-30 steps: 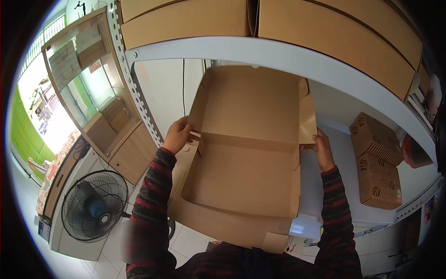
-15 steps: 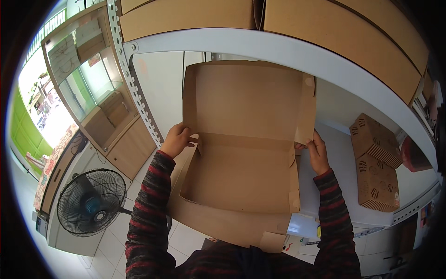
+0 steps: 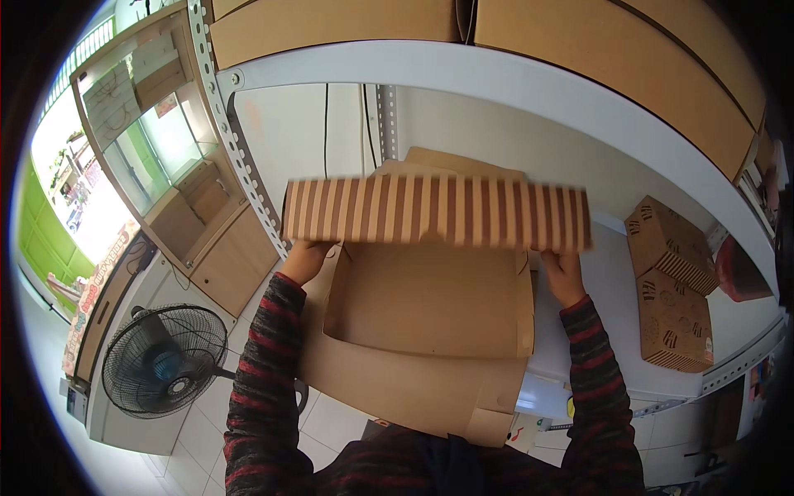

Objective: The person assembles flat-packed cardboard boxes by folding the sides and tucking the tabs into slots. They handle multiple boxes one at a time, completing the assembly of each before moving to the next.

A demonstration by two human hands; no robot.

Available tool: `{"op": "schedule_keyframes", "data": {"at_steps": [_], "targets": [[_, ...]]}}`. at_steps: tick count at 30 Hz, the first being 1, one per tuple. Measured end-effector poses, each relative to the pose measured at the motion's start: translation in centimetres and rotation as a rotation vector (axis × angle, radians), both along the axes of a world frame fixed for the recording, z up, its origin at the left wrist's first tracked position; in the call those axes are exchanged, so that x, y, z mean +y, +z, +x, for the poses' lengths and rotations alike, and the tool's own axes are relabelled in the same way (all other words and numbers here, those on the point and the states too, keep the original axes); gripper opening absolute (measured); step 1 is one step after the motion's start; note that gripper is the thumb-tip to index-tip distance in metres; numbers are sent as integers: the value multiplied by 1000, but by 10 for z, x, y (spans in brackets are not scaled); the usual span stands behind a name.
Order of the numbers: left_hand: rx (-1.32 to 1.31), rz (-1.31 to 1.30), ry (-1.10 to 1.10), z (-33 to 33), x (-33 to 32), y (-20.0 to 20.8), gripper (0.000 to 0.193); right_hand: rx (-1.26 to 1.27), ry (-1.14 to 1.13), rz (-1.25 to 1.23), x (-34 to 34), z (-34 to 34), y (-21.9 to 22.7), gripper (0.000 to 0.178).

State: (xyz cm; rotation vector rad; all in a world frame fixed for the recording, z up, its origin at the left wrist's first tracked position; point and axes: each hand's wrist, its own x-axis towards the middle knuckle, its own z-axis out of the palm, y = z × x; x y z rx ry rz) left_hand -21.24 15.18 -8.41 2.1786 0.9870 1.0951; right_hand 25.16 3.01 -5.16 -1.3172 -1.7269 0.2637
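A brown cardboard box (image 3: pixel 430 306) lies in front of me, its bare inside showing. Its lid (image 3: pixel 434 211) is tilted partway down over the far half, with a brown-striped edge facing me. My left hand (image 3: pixel 306 260) grips the lid's left end from below, fingers partly hidden behind it. At the right end, my right hand (image 3: pixel 565 274) pinches the lid the same way. Under the box, flat cardboard (image 3: pixel 405 384) sticks out toward me. More cardboard (image 3: pixel 463 157) shows behind the lid.
Large cardboard boxes (image 3: pixel 339 33) sit overhead on a white metal shelf (image 3: pixel 397 58). Two printed boxes (image 3: pixel 674 318) are stacked at the right beside a red container (image 3: pixel 738 273). On the left stand a black fan (image 3: pixel 165 360) and a glass-fronted wooden cabinet (image 3: pixel 236 256).
The lid has swung from standing upright to leaning over the box, bringing its striped edge into view. Both hands have stayed at its two ends while it tipped.
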Motion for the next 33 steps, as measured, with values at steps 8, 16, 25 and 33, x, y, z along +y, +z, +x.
{"op": "schedule_keyframes", "data": {"at_steps": [8,16,25,33], "targets": [[-281,-225,-171,17,-14,-2,41,102,257,-87,2,-25,7,54],[234,58,106,27,-49,16,52,-245,112,-57,-3,-17,8,68],[-272,-160,36,-3,-133,21,61,-118,-75,7,-40,8,29,72],[-181,-145,279,14,-218,-1,60,195,121,72,-140,-69,19,108]]}}
